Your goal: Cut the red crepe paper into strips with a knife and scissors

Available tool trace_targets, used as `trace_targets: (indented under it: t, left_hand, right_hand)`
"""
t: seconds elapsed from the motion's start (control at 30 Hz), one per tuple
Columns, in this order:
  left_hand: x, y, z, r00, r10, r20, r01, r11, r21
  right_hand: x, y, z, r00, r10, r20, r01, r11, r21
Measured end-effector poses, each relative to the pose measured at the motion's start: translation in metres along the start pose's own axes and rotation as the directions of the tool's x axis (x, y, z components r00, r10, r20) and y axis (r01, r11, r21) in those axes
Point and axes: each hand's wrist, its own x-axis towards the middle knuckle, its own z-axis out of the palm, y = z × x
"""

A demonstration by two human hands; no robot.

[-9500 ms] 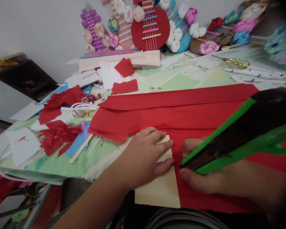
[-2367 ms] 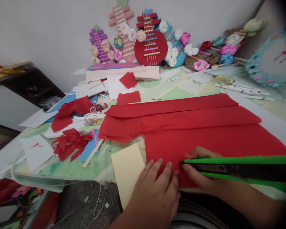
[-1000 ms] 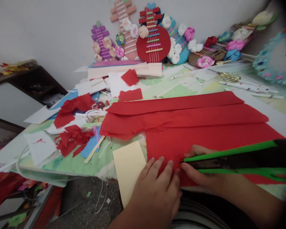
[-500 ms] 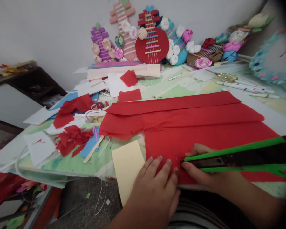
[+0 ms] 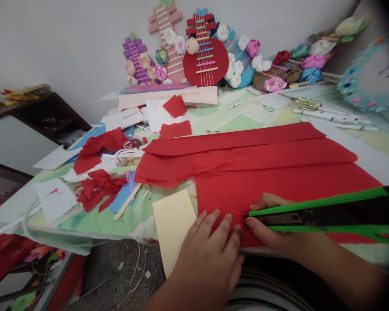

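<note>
My left hand [image 5: 207,250] lies flat with fingers spread on the red sheet [image 5: 278,185], near its front edge. The sheet looks like crepe paper or thin cloth, folded in long strips, with small marks in its surface. My right hand [image 5: 298,248] pinches the narrow front end of a green and black tool that looks like a stapler [image 5: 327,214]. Its tip touches or hovers just over the sheet beside my left fingertips; I cannot tell which. A cream card [image 5: 173,224] sticks out past the table edge, partly under my left hand.
Red scraps [image 5: 100,188], white paper pieces [image 5: 55,196] and strips litter the left of the table. Craft lutes [image 5: 205,62] with paper flowers lean along the wall. Gold-handled scissors [image 5: 306,103] and white rods [image 5: 337,116] lie at the back right.
The stapler-like tool and my right hand have shifted very slightly left in view. My left hand stays on the sheet, and the whole view has moved a little.
</note>
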Motion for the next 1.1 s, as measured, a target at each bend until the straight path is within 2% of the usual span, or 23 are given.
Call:
trace_targets:
  t: [0.3, 0.47, 0.8, 1.0, 1.1]
  left_hand:
    - [0.001, -0.001, 0.0, 1.0, -0.008, 0.018, 0.008, 1.0, -0.019]
    - [0.001, -0.001, 0.001, 1.0, -0.002, 0.006, 0.002, 1.0, -0.022]
    - [0.001, -0.002, 0.0, 1.0, 0.014, 0.005, -0.014, 0.999, -0.029]
    - [0.0, -0.002, 0.001, 1.0, 0.008, -0.002, -0.008, 1.0, -0.019]
    - [0.0, -0.002, 0.0, 1.0, 0.006, 0.008, -0.006, 1.0, -0.02]
  right_hand:
    - [-0.002, 0.004, -0.002, 1.0, -0.025, 0.013, 0.025, 1.0, 0.001]
    - [-0.003, 0.001, 0.006, 0.998, -0.005, -0.06, 0.006, 1.0, 0.016]
    - [-0.005, -0.003, 0.007, 1.0, 0.011, 0.007, -0.01, 0.999, -0.031]
    - [-0.005, -0.002, 0.009, 0.994, -0.03, -0.101, 0.03, 1.0, -0.006]
    - [-0.006, -0.003, 0.009, 0.996, -0.03, -0.085, 0.029, 0.999, -0.018]
